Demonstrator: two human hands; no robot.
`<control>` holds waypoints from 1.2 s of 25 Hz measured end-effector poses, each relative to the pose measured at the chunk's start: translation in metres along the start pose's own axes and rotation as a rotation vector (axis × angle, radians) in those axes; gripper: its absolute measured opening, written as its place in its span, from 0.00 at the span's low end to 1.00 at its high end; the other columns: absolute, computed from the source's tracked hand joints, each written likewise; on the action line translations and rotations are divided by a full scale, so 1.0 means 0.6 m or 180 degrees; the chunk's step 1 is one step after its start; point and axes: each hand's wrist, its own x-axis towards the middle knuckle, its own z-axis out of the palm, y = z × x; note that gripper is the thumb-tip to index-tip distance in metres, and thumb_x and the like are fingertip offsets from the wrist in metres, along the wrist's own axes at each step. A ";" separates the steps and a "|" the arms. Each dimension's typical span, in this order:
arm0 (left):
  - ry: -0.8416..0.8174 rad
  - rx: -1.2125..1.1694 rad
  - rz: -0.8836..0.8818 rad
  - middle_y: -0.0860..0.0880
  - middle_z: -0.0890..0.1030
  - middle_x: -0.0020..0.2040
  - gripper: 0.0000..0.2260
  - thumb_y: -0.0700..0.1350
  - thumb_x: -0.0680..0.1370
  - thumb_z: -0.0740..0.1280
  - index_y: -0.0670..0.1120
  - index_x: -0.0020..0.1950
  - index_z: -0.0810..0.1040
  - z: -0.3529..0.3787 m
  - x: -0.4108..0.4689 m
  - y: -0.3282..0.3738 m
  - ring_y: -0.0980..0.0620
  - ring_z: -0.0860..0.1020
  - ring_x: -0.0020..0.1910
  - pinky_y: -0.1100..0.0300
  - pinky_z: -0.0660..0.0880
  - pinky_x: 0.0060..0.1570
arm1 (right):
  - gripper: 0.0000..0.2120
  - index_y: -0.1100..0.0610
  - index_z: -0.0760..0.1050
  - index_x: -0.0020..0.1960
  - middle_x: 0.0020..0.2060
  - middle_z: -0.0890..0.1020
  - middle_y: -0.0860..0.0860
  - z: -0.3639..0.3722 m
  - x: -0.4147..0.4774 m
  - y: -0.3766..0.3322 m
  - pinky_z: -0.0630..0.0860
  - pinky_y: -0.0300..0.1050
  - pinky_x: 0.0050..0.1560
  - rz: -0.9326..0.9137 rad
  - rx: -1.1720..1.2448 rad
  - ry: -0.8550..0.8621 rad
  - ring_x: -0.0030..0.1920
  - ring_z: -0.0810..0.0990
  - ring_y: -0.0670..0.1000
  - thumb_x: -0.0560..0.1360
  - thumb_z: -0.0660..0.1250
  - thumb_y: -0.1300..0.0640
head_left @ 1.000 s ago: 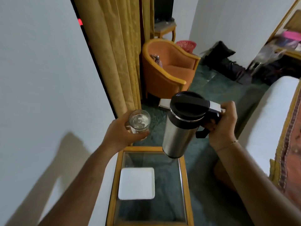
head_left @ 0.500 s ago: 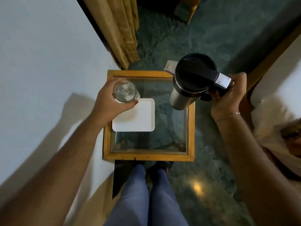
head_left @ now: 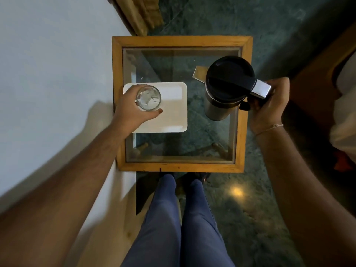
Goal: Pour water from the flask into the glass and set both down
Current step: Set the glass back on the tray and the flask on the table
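A clear glass with water in it is upright in my left hand, which wraps it from the left, over the left part of a white square tray. Whether the glass touches the tray I cannot tell. The steel flask with a black lid and a spout pointing left stands upright over the right side of the glass-topped table. My right hand grips its handle from the right.
The small table has a wooden frame and a glass top. A white wall lies to the left, a curtain hem at the top. My legs stand at the table's near edge. A bed edge is to the right.
The view has tilted down from the room to the table. Both hands have come lower over the table: the glass now over the tray, the flask over the right side.
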 end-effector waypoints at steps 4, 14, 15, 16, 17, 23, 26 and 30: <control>0.0058 0.0004 -0.0137 0.48 0.81 0.76 0.35 0.51 0.73 0.85 0.51 0.77 0.76 0.036 0.014 -0.033 0.52 0.77 0.69 0.50 0.79 0.70 | 0.24 0.45 0.71 0.27 0.25 0.72 0.42 -0.008 0.011 0.035 0.67 0.39 0.30 0.0028 -0.0015 0.0010 0.28 0.70 0.44 0.81 0.55 0.54; 0.0020 0.0086 -0.0447 0.48 0.80 0.77 0.36 0.50 0.74 0.85 0.50 0.78 0.73 0.088 0.043 -0.091 0.45 0.78 0.74 0.47 0.78 0.73 | 0.23 0.44 0.73 0.32 0.30 0.74 0.41 -0.014 0.020 0.076 0.68 0.40 0.33 -0.0129 -0.0112 0.0113 0.33 0.73 0.42 0.84 0.53 0.55; 0.0014 0.0106 -0.0442 0.48 0.80 0.77 0.36 0.50 0.74 0.85 0.50 0.78 0.73 0.090 0.047 -0.094 0.45 0.78 0.74 0.47 0.78 0.74 | 0.20 0.45 0.72 0.35 0.32 0.74 0.43 -0.016 0.019 0.078 0.69 0.40 0.34 -0.0151 -0.0135 0.0175 0.33 0.74 0.43 0.83 0.54 0.55; 0.0006 0.0119 -0.0431 0.47 0.80 0.77 0.35 0.50 0.75 0.84 0.50 0.78 0.73 0.093 0.050 -0.095 0.45 0.78 0.74 0.47 0.77 0.75 | 0.15 0.49 0.71 0.38 0.33 0.74 0.45 -0.020 0.017 0.080 0.70 0.40 0.35 -0.0166 -0.0147 0.0235 0.34 0.74 0.43 0.82 0.54 0.54; -0.0002 0.0133 -0.0420 0.47 0.80 0.77 0.34 0.49 0.75 0.84 0.49 0.78 0.73 0.095 0.054 -0.096 0.44 0.78 0.74 0.47 0.76 0.75 | 0.12 0.52 0.68 0.39 0.34 0.73 0.46 -0.024 0.015 0.082 0.70 0.41 0.35 -0.0152 -0.0146 0.0285 0.34 0.74 0.44 0.81 0.55 0.53; 0.0011 0.0229 -0.0410 0.45 0.80 0.76 0.32 0.47 0.76 0.83 0.47 0.77 0.73 0.110 0.065 -0.095 0.43 0.79 0.74 0.50 0.74 0.77 | 0.10 0.53 0.65 0.40 0.34 0.76 0.43 -0.064 0.002 0.089 0.72 0.37 0.34 -0.0089 -0.0218 0.0545 0.33 0.75 0.41 0.80 0.57 0.55; -0.0057 0.0242 -0.0409 0.45 0.80 0.76 0.32 0.46 0.77 0.83 0.47 0.77 0.73 0.120 0.064 -0.101 0.42 0.79 0.74 0.49 0.74 0.77 | 0.09 0.53 0.67 0.41 0.41 0.71 0.51 -0.078 0.005 0.096 0.73 0.35 0.34 -0.0113 -0.0313 0.0463 0.34 0.77 0.38 0.81 0.56 0.57; -0.0053 0.0249 -0.0395 0.45 0.80 0.76 0.33 0.46 0.77 0.83 0.46 0.77 0.73 0.132 0.061 -0.112 0.42 0.79 0.74 0.47 0.74 0.78 | 0.08 0.53 0.68 0.41 0.43 0.72 0.52 -0.082 0.007 0.095 0.74 0.36 0.35 -0.0013 -0.0352 0.0448 0.35 0.77 0.40 0.79 0.59 0.55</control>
